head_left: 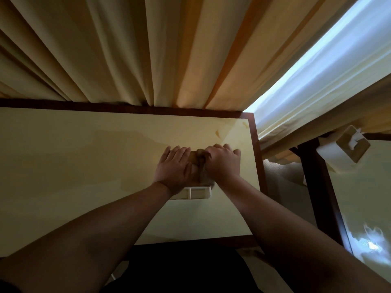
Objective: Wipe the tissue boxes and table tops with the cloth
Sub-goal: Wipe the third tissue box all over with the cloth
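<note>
Two hands meet on a tissue box (pixel 197 192) standing toward the right of the near table (pixel 84 166). Left hand (pixel 174 166) lies flat on the box's top, fingers straight and together, pointing far. Right hand (pixel 222 162) has its fingers curled round a brownish cloth (pixel 201 158), which bunches between the two hands and drapes down the box's right side. Second box (pixel 353 143), tissue showing, sits on another table (pixel 364 197) at right. Curtains (pixel 127 49) hang behind.
</note>
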Tool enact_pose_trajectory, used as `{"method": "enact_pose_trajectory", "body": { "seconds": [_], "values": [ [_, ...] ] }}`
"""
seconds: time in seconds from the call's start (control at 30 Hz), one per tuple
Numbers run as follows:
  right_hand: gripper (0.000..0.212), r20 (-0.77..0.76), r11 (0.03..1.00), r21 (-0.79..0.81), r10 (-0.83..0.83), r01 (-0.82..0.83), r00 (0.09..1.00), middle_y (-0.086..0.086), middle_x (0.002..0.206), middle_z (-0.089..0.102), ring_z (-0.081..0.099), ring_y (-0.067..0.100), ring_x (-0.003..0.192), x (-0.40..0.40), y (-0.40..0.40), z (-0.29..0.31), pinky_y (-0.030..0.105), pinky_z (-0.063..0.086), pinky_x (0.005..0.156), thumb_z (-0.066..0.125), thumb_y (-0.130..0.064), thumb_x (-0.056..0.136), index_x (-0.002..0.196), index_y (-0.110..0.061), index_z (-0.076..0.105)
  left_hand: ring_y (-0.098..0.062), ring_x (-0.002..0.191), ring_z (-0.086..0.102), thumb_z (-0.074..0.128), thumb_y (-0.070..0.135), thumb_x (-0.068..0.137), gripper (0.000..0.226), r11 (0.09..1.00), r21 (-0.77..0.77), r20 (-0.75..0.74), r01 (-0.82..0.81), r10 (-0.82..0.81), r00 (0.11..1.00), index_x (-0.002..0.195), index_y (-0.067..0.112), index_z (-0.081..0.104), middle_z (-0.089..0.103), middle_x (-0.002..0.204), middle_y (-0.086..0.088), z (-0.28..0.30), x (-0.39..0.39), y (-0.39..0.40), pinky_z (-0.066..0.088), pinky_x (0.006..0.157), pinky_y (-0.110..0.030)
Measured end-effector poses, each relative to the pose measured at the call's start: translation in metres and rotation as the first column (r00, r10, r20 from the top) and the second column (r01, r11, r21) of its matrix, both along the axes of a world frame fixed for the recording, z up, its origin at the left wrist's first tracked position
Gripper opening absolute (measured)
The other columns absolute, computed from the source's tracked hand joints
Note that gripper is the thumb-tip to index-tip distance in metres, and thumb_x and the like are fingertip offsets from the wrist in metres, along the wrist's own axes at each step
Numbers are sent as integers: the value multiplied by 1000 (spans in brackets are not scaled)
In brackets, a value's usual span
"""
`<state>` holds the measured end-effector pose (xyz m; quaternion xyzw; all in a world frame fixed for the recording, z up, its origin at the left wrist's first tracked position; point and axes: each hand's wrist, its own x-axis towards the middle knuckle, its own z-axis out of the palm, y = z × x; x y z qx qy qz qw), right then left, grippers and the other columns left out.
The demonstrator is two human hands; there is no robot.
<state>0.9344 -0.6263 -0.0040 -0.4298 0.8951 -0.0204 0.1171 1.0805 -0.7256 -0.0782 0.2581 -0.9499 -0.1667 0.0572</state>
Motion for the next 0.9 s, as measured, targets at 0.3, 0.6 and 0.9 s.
{"method": "enact_pose_trajectory", "body": {
  "seconds": [0.3,0.6,0.9],
  "values": [
    [36,112,999,27,43,-46,993,-12,135,65,47,21,128,-5,16,-12,44,36,99,43,-32,108,137,-40,64,-28,133,51,37,55,100,67,985,-47,-10,168,-169,986,145,9,52,58,141,-9,3,6,-9,28,121,-47],
    [13,96,990,-122,84,-72,992,-10,95,76,62,22,93,46,92,-17,35,34,74,74,-31,94,106,-29,77,-31,141,48,52,67,90,82,680,-127,23,722,-726,688,151,12,50,56,149,-10,3,19,-42,23,122,-47],
    [15,280,965,-249,158,-87,947,-16,100,73,53,11,92,36,117,5,36,47,76,74,-31,95,110,-28,77,-27,157,17,48,83,86,107,984,179,48,12,-20,999,164,22,8,18,171,-5,33,59,9,15,128,-48]
  ]
}}
